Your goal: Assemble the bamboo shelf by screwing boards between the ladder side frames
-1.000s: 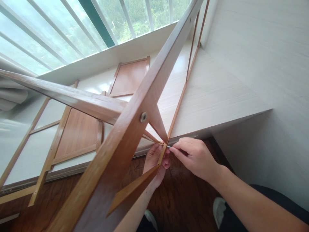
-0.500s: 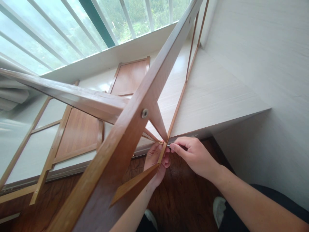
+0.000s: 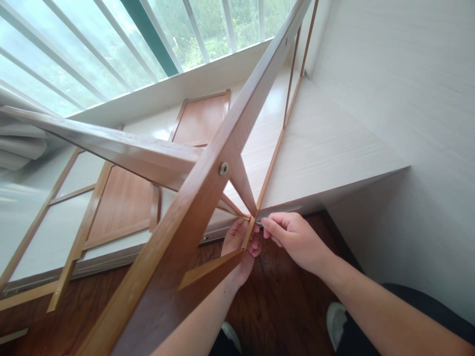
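A folding wooden frame [image 3: 193,207] with two crossed bars joined by a metal bolt [image 3: 223,168] fills the middle of the view. My left hand [image 3: 237,249] grips the lower corner of the frame from behind, fingers wrapped round a thin wooden rail [image 3: 270,170]. My right hand [image 3: 295,240] is pinched at that same corner, fingertips closed on something small that I cannot make out.
A white platform [image 3: 326,138] runs under a barred window [image 3: 148,39]. Wooden panels [image 3: 122,202] lie flat on it. A white wall [image 3: 408,74] rises on the right. Dark wooden floor [image 3: 289,306] and my shoes are below.
The frame and view have shifted slightly; the bolt sits a little higher. My right hand's fingers have moved a little at the corner; both hands stay there.
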`<action>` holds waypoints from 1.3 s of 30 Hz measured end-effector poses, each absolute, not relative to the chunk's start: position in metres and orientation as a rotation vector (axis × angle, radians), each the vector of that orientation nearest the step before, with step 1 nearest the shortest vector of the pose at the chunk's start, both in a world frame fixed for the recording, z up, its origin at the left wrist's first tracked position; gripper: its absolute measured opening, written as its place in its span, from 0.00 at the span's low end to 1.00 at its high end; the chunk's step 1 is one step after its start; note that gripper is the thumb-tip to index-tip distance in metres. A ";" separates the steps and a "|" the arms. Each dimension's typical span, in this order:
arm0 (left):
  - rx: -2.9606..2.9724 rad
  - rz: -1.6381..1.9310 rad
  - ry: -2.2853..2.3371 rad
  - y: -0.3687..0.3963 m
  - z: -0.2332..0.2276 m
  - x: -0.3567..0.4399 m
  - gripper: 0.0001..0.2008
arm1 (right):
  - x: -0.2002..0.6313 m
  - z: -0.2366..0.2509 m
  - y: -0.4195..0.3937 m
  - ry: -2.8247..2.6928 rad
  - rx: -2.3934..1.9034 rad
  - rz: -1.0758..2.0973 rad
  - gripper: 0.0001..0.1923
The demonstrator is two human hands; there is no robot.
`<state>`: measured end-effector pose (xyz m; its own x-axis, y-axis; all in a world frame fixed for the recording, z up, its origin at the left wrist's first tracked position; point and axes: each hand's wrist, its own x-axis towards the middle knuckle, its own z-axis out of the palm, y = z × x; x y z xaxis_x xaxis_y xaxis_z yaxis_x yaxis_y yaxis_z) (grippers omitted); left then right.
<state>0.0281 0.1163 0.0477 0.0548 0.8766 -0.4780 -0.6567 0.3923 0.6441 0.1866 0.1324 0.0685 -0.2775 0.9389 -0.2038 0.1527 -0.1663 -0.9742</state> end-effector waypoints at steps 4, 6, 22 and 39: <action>0.267 1.184 0.956 0.117 0.049 0.028 0.18 | 0.190 0.072 0.130 -1.574 -1.318 1.351 0.22; 0.259 1.181 0.963 0.116 0.050 0.028 0.19 | 0.191 0.074 0.128 -1.659 -1.324 1.257 0.19; 0.312 1.171 0.986 0.111 0.049 0.028 0.18 | 0.190 0.071 0.120 -1.878 -1.246 0.665 0.09; 0.300 1.175 0.976 0.112 0.051 0.029 0.19 | 0.190 0.063 0.122 -1.933 -1.134 0.463 0.11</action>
